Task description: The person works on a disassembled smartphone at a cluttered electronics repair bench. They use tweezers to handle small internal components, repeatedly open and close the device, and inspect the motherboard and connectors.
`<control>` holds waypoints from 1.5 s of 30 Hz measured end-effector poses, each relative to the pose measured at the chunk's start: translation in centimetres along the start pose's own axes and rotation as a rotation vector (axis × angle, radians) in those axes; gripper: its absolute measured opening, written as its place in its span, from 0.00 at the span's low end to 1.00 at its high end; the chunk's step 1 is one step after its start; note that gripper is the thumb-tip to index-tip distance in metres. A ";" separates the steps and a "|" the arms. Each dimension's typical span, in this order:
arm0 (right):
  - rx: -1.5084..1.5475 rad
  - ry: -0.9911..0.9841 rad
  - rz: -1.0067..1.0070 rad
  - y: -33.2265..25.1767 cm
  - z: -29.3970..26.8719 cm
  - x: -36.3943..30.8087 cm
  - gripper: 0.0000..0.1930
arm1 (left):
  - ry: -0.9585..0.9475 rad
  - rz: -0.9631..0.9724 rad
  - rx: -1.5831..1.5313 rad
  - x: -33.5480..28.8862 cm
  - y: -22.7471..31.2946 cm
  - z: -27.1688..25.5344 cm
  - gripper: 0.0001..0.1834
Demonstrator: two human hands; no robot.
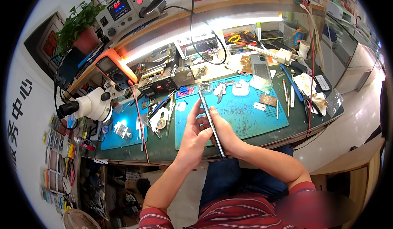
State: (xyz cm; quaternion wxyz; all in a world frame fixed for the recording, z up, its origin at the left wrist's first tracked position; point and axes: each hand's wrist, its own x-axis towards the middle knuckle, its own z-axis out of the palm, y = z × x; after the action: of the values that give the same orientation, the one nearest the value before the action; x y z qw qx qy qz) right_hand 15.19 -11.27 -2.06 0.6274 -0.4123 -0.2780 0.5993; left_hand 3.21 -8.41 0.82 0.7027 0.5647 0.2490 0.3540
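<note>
A thin dark smartphone point(212, 124) is held up between my two hands, turned nearly edge-on and tilted, above the front edge of the blue work mat point(254, 126). On its left side my left hand point(192, 137) grips it, with the thumb bent towards the lower part. My right hand point(224, 130) is closed along its right side, the fingers partly hidden behind it. Beyond the phone's top end lie a small clear box point(206, 85) and some metal pieces point(220, 90). What the phone's faces look like cannot be made out from this angle.
A white microscope point(92, 105) and an orange multimeter point(116, 69) stand at the left. Tweezers, a blue-handled tool point(291, 83) and a cotton swab point(277, 109) lie at the right. Another phone point(260, 67) rests at the back. A red cable point(139, 122) crosses the bench's left part.
</note>
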 end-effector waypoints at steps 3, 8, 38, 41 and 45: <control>0.014 -0.006 -0.043 0.3 0.0 0.3 0.30 | 0.004 0.023 -0.017 0.3 -0.3 -0.2 0.47; -0.131 0.026 -0.167 1.9 -0.6 1.6 0.31 | 0.005 0.035 -0.071 0.4 0.0 -0.1 0.46; -2.149 0.809 -0.505 -10.8 -20.3 3.9 0.12 | 0.188 0.186 0.471 -4.9 -3.2 -8.1 0.12; -2.216 0.748 -0.364 -11.4 -22.0 2.1 0.04 | 0.153 0.296 0.564 -3.2 -3.7 -9.0 0.12; -2.140 0.810 -0.296 -11.4 -22.8 2.5 0.06 | 0.165 0.388 0.442 -0.8 -3.8 -8.0 0.10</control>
State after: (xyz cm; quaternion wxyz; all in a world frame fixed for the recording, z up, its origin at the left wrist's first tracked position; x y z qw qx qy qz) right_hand 40.67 -12.36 -4.21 0.0644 -0.8588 -0.4677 -0.1989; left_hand -2.47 -4.53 -4.86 0.4594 0.7104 0.2636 0.4634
